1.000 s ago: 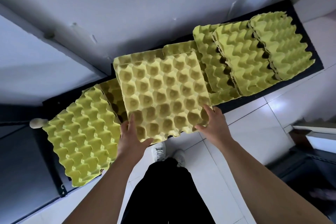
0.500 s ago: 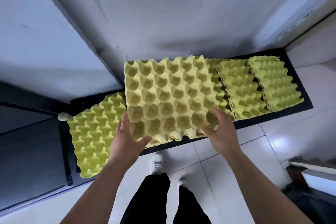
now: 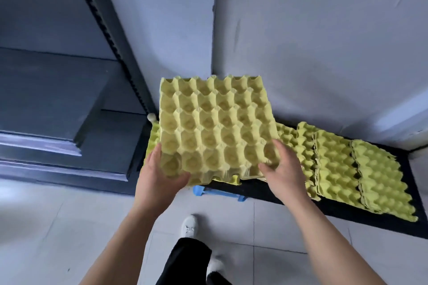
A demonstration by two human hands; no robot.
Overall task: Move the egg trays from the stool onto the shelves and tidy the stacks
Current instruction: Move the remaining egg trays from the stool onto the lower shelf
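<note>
You held the yellow egg tray by its near edge. Your left hand gripped the near left corner with the thumb on top, and your right hand gripped the near right corner. The tray was in the air, tilted, above the left end of the black shelf, where the other trays lay overlapping in a row. It would be best to bring it level, match its cups to the stack below, and only then let go.
</note>
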